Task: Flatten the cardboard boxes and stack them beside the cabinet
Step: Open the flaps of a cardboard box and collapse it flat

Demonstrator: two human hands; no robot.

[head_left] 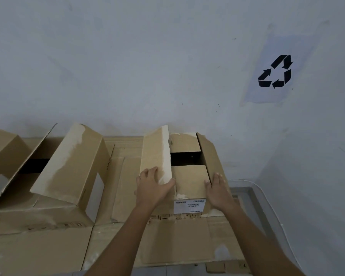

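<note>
A small brown cardboard box [188, 182] stands upright against the wall at centre right, its top flaps partly open over a dark gap. My left hand [153, 185] grips the raised left flap [156, 154], thumb on its inner face. Flat against the right flap [209, 156] lies my right hand [217, 189], fingers together. A white barcode label [189, 206] is on the box's near face. A bigger open box [68, 168] stands to the left, with a further box [2, 154] at the far left edge. Flattened cardboard [179, 242] lies under them.
A pale wall rises behind the boxes, with a paper sheet bearing a black recycling symbol [275, 71] at the upper right. Grey floor [245, 193] with a thin white cable [273, 212] runs along the wall on the right.
</note>
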